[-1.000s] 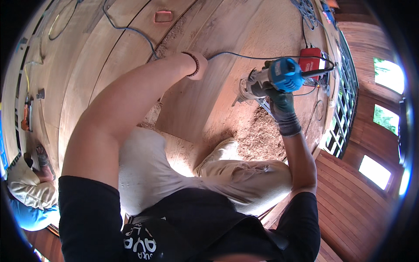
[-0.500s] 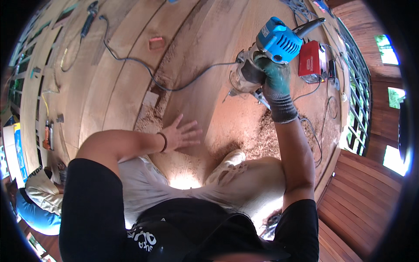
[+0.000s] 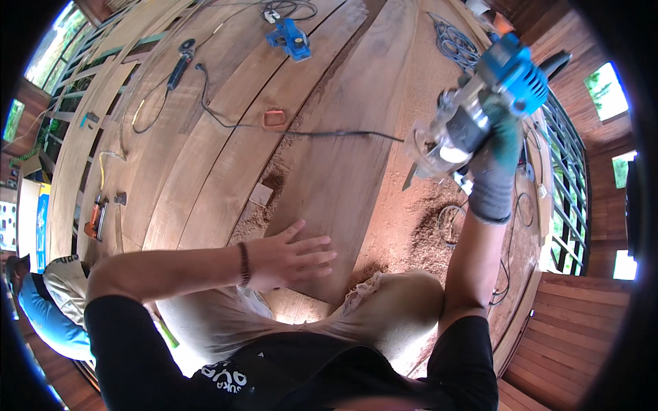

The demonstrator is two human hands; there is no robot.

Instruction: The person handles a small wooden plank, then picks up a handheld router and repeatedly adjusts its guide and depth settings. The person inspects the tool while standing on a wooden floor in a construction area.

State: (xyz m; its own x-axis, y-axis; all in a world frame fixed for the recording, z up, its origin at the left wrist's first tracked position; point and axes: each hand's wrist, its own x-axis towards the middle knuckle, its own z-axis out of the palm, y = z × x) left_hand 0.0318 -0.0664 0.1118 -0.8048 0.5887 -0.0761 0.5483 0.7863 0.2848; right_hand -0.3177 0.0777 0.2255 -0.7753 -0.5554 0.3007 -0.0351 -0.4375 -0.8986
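My right hand (image 3: 495, 154), in a green and grey knit glove, grips a blue router (image 3: 513, 72) round its body. The router is raised and tilted at the right, its clear base guard facing left and its dark handle at the far side. My bare left hand (image 3: 291, 260), with a dark band at the wrist, is spread palm down over the near end of a wide brown plank (image 3: 343, 185). Whether the palm touches the wood I cannot tell. Reddish shavings (image 3: 425, 229) lie beside the plank, below the router.
A blue power planer (image 3: 289, 41), an angle grinder (image 3: 180, 70) and a small orange tray (image 3: 274, 119) lie ahead on the boards. A black cord (image 3: 322, 133) crosses the plank. An orange tool (image 3: 96, 219) is at left, near another person (image 3: 58, 315). Coiled cable (image 3: 454, 44) lies far right.
The view has shifted, bringing the blue planer into sight. My right hand has carried the router to the right. My left hand remains spread, now lower in the picture, over the plank's near end.
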